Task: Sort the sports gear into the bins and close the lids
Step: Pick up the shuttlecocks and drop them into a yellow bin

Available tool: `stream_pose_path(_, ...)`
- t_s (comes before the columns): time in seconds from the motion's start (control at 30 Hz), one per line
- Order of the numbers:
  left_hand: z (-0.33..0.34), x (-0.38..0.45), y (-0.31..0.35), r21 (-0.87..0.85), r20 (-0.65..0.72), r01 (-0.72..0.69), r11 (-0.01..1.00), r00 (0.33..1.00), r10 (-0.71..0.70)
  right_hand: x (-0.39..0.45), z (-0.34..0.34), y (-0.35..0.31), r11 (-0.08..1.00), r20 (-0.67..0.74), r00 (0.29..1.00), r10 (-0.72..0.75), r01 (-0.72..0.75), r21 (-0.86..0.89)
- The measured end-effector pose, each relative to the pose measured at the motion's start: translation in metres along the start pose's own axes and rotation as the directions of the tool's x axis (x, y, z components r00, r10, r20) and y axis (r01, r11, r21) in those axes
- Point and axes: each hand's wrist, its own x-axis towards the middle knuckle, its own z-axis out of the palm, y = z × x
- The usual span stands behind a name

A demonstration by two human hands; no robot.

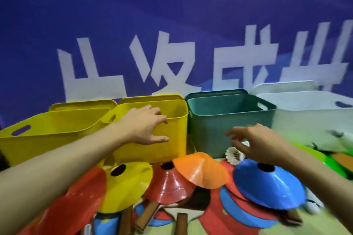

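Note:
My left hand (147,126) grips the front rim of a yellow bin (172,149), with the fingers curled over the edge and the thumb on the outer wall. My right hand (257,143) hovers with spread fingers just above a white shuttlecock (234,156), in front of the green bin (210,129); it holds nothing and is blurred. A second yellow bin (47,139) stands at the left and a white bin (305,120) at the right. All the bins stand without lids on. Disc cones lie in front: yellow (126,187), red (168,185), orange (202,170) and blue (267,185).
Lids lean against the blue banner behind the bins: yellow (82,104), green (214,92), white (282,86). Table tennis paddles (200,200) with wooden handles lie under the cones. Another red cone (76,202) sits at the near left, and green items (324,160) at the right edge.

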Motion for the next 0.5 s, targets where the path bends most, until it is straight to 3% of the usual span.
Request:
stream_pose_path(0.23, -0.007, 0.074, 0.099, -0.077, -0.025, -0.195, 0.978, 0.981, 0.194, -0.038, 0.001, 0.088, 0.977, 0.120, 0.978, 0.169, -0.150, -0.154)
stream_pose_path(0.5, 0.029, 0.124, 0.185, -0.187, 0.090, -0.279, 0.942, 0.950, 0.299, 0.001, 0.042, 0.116, 0.976, 0.164, 0.963, 0.215, -0.215, -0.022)
